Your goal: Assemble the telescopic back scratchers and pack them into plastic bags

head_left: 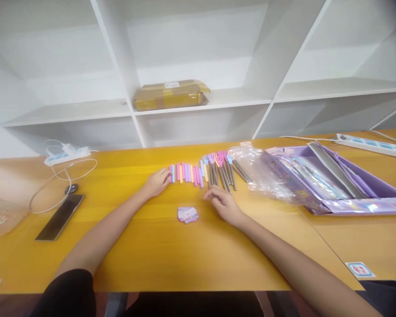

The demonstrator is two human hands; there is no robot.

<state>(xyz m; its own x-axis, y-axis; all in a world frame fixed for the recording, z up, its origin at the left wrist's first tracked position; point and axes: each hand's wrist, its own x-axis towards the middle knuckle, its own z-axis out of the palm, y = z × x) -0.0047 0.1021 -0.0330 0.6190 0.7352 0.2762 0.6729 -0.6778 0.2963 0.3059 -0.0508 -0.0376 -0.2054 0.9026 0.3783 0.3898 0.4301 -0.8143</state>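
Note:
A row of short pastel sticks (188,173) in pink, blue, orange and purple lies on the table. At its left end, my left hand (158,182) is closed, fingertips on a purple stick (170,173). My right hand (223,205) rests below the right side of the row, fingers loosely bent and apart, with nothing visible in it. Just beyond it lies a bunch of metal back scratchers (223,174) with pink, blue and orange hand-shaped heads. A small stack of printed cards (188,215) sits between my hands, nearer to me.
Clear plastic bags (260,169) lie right of the back scratchers, against an open purple box (366,206) holding packaged items. On the left are a phone (60,218), a black mouse-like object (71,189) and a power strip (67,155). A taped parcel (170,95) stands on the shelf.

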